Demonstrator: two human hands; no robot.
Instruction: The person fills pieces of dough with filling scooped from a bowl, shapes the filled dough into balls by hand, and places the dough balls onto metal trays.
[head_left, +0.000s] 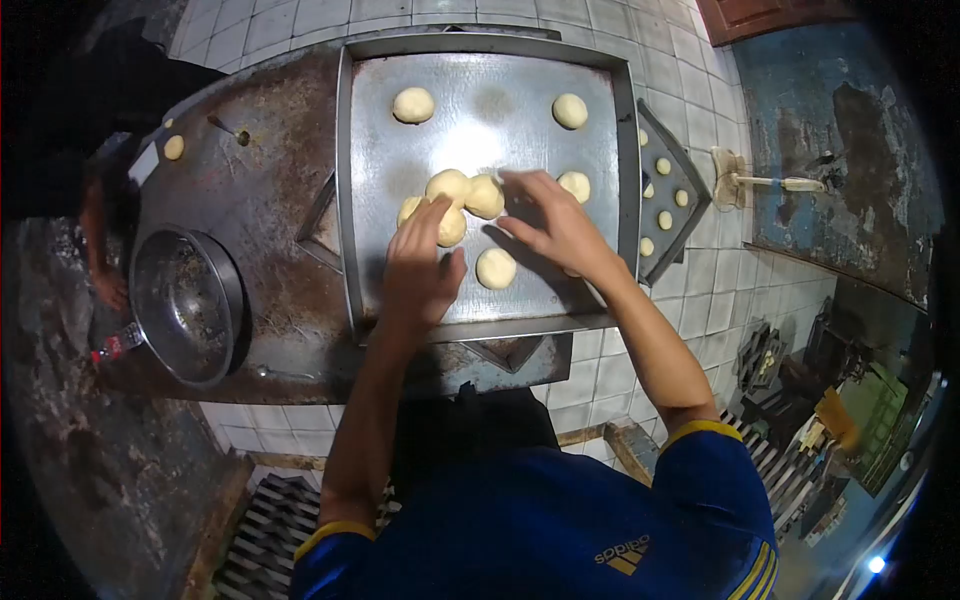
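Note:
A cluster of pale dough balls (447, 186) sits touching together near the middle of a large metal baking tray (390, 300). My left hand (418, 268) is over the cluster's left side, fingers stretched out against the dough and thumb apart; its fingers partly hide two balls. To the right, my right hand (553, 225) is curved with thumb and fingers apart, its fingertips beside the rightmost clustered dough ball (486, 197). A single dough ball (496, 268) lies between my hands, nearer to me. Others rest apart, at upper left (413, 105) and upper right (570, 111).
A metal bowl (187, 305) stands on the worn table (285, 120) at left, beside a bottle with a red cap (112, 347). Another person's hand (108, 285) is near it. Beyond the tray's right edge, a second tray (675, 225) holds several smaller dough balls.

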